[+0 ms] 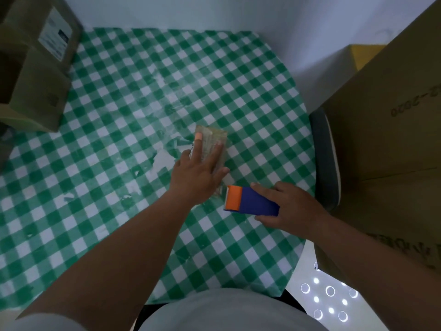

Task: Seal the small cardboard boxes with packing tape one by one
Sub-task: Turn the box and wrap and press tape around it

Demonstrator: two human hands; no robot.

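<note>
Right hand (290, 206) grips the tape dispenser (250, 199); flat left hand (199, 173) half-hides the small box (212, 139).

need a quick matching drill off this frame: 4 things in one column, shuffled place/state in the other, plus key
Things:
1. small box
2. tape dispenser
3. big carton
4. open carton

Places/states:
A. far left of the table, label on its side
B. gripped by the right hand
C. right edge of the view, printing on its side
D. mid-table on the checked cloth, under the flat left hand

Pairs: 1-D, 2-B, 3-C, 4-A
</note>
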